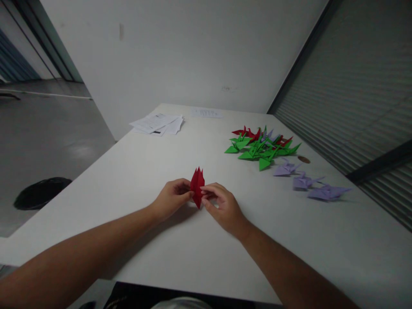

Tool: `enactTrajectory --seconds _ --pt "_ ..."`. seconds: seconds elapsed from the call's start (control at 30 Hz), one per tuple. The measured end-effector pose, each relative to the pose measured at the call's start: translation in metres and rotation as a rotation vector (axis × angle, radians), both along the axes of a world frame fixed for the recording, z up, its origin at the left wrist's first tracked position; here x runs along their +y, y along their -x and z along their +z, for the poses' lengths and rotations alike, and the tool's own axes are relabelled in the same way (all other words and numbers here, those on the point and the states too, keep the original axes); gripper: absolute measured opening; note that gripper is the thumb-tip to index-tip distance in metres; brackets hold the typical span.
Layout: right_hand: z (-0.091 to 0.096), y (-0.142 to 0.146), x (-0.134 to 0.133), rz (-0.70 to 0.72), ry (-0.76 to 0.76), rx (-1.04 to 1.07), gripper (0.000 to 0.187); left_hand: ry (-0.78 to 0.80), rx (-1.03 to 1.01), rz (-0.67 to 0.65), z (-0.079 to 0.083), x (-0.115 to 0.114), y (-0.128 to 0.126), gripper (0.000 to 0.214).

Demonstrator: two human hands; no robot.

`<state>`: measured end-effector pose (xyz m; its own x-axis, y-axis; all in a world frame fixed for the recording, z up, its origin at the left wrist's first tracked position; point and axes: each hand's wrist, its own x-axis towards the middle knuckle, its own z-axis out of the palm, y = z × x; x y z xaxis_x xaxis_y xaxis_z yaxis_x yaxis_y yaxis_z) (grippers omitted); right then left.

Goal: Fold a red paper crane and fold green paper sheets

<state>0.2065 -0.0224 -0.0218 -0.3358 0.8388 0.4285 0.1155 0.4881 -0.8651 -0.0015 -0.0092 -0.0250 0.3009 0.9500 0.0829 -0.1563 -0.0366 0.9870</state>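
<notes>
Red origami paper [197, 187] (crisp, spiky points) sits pinched between the left hand [172, 198] and right hand [223, 209].

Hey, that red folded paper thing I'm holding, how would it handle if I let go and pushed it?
The red origami piece, pinched between the left hand and right hand, is probably very light for its size, being folded paper. Its narrow, pointed shape suggests it would tip easily on the white table. Its thin points would likely crease under pressure.

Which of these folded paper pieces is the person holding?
The red folded piece, held between the left hand and right hand; the green pieces, purple pieces and other red pieces lie apart on the table.
</notes>
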Motion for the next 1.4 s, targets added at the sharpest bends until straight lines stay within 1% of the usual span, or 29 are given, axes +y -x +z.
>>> enactTrajectory --seconds 0.1,0.17,0.27,0.4,0.57,0.63,0.77,0.97,1.1,1.27,1.33,1.4 --pt "-0.002 -0.001 0.003 -0.143 -0.044 -0.023 0.020 0.020 -0.016 -0.008 0.001 -0.001 -0.001 0.023" --pt "-0.004 -0.002 0.004 -0.175 -0.031 -0.009 0.020 0.031 -0.038 -0.037 0.002 -0.001 -0.001 0.025" --pt "-0.005 -0.001 0.004 -0.148 -0.013 0.003 0.020 0.032 -0.062 -0.040 0.001 -0.002 -0.002 0.030" --pt "-0.002 0.001 0.002 -0.125 -0.039 0.001 0.024 0.017 -0.077 -0.024 -0.003 -0.002 -0.002 0.038" --pt "0.001 0.001 0.003 -0.131 -0.075 -0.018 0.014 -0.042 -0.066 -0.049 -0.005 -0.002 -0.001 0.030" --pt "0.001 0.001 0.004 -0.122 -0.081 -0.025 0.013 -0.065 -0.063 -0.051 -0.005 -0.002 -0.001 0.029" --pt "-0.002 0.001 0.006 -0.100 -0.054 0.000 0.010 -0.104 -0.076 -0.056 -0.008 -0.002 -0.001 0.028" --pt "-0.005 0.000 0.007 -0.031 0.001 0.106 0.009 -0.156 -0.113 -0.056 -0.009 -0.002 0.000 0.027" --pt "-0.005 -0.001 0.008 -0.015 -0.005 0.125 0.015 -0.171 -0.018 -0.072 -0.006 -0.002 0.002 0.019" --pt "-0.002 -0.002 0.008 -0.026 -0.042 0.106 0.023 -0.334 0.088 -0.010 -0.003 0.000 0.003 0.007" --pt "-0.001 -0.002 0.008 -0.034 -0.038 0.094 0.024 -0.356 0.111 -0.006 -0.003 0.001 0.004 0.006" --pt "-0.001 -0.003 0.008 -0.042 -0.022 0.086 0.023 -0.364 0.122 -0.011 -0.003 0.002 0.006 0.010"
